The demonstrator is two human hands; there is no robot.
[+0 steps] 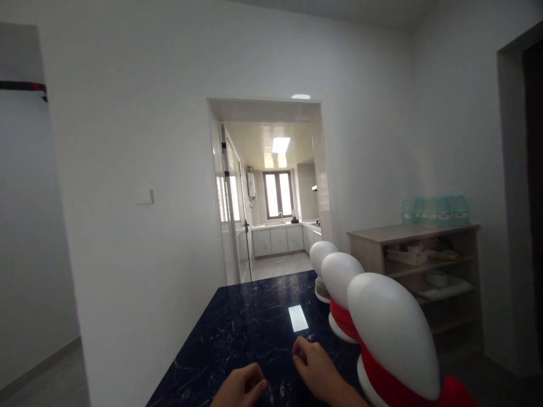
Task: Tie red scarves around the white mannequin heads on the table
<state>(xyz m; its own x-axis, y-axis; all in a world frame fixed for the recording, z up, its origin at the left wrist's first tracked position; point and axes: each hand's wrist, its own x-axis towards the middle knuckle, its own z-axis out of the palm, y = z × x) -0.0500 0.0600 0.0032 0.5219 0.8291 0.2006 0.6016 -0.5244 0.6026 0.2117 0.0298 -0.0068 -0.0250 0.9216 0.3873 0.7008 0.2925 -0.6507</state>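
Observation:
My left hand (241, 386) is at the bottom edge of the view over the dark blue marbled table (237, 316), its fingers curled in and the thumb beside them. To its right, my right hand (314, 364) is held with bent fingers near the thumb. Nothing shows in either hand. Right of my right hand stand three white mannequin heads in a row along the table's right side. The nearest head (390, 333) and the middle head (343, 277) have red cloth round the neck. Around the far head's (323, 257) neck is something greyish.
A wooden shelf unit (369, 234) stands beyond the table on the right, with several greenish plastic bottles (441, 210) on top and trays inside. A white wall (127, 271) runs along the left. Ahead, a doorway with a glass door (237, 226) leads into a kitchen.

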